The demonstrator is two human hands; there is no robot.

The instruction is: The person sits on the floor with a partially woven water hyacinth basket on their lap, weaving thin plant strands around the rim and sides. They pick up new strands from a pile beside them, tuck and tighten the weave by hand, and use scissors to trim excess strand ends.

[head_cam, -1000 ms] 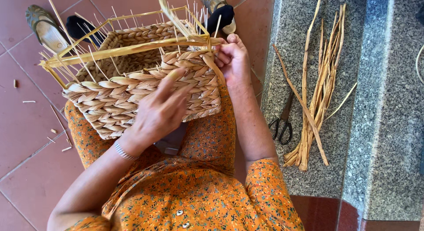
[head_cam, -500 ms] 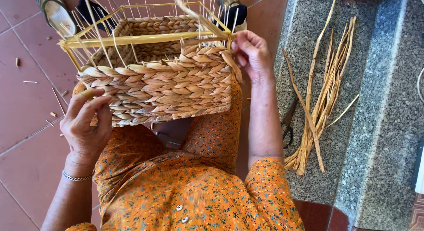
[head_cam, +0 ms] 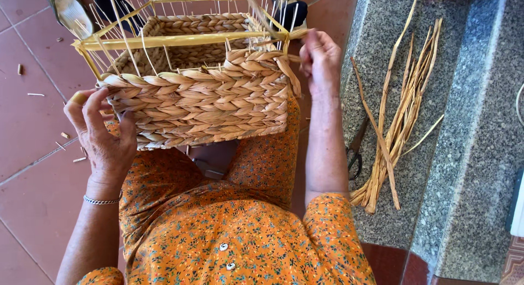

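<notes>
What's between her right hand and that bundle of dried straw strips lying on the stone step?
Nothing visible blocks the way. The right hand grips a strand at the woven basket corner, and the bundle of dried strips lies apart from it on the bare granite step. Scissors sit at the step's edge, nearer her forearm, not in the path.

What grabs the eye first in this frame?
The half-woven rectangular basket of braided tan straw on a yellow wire frame, resting on the lap at centre. The left hand grips its near left corner, and the right hand pinches a strand at the right rim. A bundle of loose dried straw strips lies on the grey granite step at right.
</notes>
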